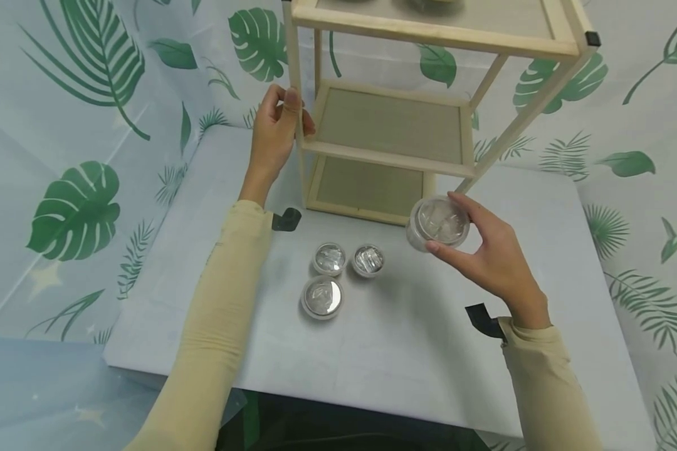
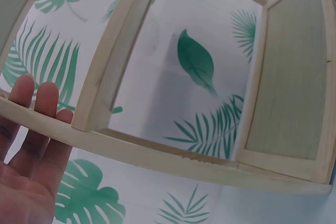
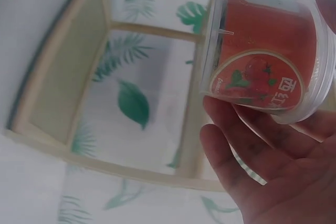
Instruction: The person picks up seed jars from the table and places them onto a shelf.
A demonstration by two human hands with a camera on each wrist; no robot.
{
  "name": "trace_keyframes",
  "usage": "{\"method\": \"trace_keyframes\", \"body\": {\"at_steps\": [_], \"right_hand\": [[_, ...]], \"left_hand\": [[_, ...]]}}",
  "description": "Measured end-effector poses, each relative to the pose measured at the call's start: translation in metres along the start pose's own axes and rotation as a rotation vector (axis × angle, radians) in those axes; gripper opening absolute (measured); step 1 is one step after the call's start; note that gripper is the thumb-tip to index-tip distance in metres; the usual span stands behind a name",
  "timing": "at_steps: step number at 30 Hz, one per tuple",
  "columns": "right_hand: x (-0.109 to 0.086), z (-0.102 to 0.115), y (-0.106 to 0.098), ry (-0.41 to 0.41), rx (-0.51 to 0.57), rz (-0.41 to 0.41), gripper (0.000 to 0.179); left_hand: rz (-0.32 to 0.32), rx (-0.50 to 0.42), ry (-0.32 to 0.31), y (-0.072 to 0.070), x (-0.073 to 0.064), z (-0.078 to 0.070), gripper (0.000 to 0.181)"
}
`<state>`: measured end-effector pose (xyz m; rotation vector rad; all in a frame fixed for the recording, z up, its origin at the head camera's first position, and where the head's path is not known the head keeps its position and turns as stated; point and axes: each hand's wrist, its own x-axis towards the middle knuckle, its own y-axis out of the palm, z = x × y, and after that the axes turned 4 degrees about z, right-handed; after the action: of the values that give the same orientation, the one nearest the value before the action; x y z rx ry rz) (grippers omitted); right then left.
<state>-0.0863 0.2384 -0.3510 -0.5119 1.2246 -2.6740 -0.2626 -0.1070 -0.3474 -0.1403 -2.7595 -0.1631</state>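
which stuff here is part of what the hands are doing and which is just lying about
In hand:
- clear plastic cup with red strawberry label, gripped by right hand
- pale wooden three-tier shelf rack, front post held by left hand

Lying about:
- three small clear lidded cups on the pale grey table
- leaf-print backdrop cloth

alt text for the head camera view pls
A person's right hand holds a clear lidded cup beside a wooden shelf rack, whose front post the left hand grips. Three similar cups stand on the table.
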Motion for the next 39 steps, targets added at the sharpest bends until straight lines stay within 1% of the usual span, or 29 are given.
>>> {"method": "trace_keyframes", "body": {"at_steps": [7, 14, 17, 20, 24, 26, 29, 33, 34, 36, 39], "right_hand": [[0.017, 0.012, -0.022, -0.049, -0.050, -0.049, 0.083], [0.031, 0.024, -0.042, -0.056, -0.078, -0.113, 0.078], [0.036, 0.028, -0.051, -0.067, -0.095, -0.148, 0.076], [0.040, 0.033, -0.061, -0.056, -0.102, -0.173, 0.075], [0.051, 0.039, -0.077, -0.109, -0.108, -0.231, 0.071], [0.059, 0.042, -0.084, -0.158, -0.100, -0.271, 0.068], [0.070, 0.048, -0.096, -0.204, -0.088, -0.316, 0.060], [0.080, 0.055, -0.112, -0.206, -0.085, -0.370, 0.057], [0.082, 0.056, -0.117, -0.209, -0.087, -0.377, 0.056], [0.087, 0.059, -0.125, -0.179, -0.080, -0.403, 0.055], [0.098, 0.060, -0.139, -0.226, -0.066, -0.421, 0.054]], "left_hand": [[-0.008, -0.008, -0.015, -0.002, 0.000, -0.001, 0.024], [0.001, 0.018, 0.016, -0.002, 0.004, -0.002, 0.024], [-0.004, -0.010, -0.007, -0.001, 0.005, -0.001, 0.024], [0.002, -0.014, -0.012, 0.000, 0.005, 0.001, 0.023], [0.008, -0.002, -0.005, 0.000, 0.005, 0.001, 0.023], [0.005, -0.010, -0.012, 0.000, 0.005, 0.000, 0.023], [0.011, -0.001, 0.007, -0.001, 0.005, 0.000, 0.024], [0.016, 0.012, 0.019, -0.001, 0.006, -0.001, 0.024], [0.013, 0.011, 0.010, -0.001, 0.007, -0.002, 0.023], [0.007, 0.011, 0.000, 0.000, 0.006, -0.003, 0.023], [0.001, 0.008, -0.013, 0.000, 0.006, -0.004, 0.023]]}}
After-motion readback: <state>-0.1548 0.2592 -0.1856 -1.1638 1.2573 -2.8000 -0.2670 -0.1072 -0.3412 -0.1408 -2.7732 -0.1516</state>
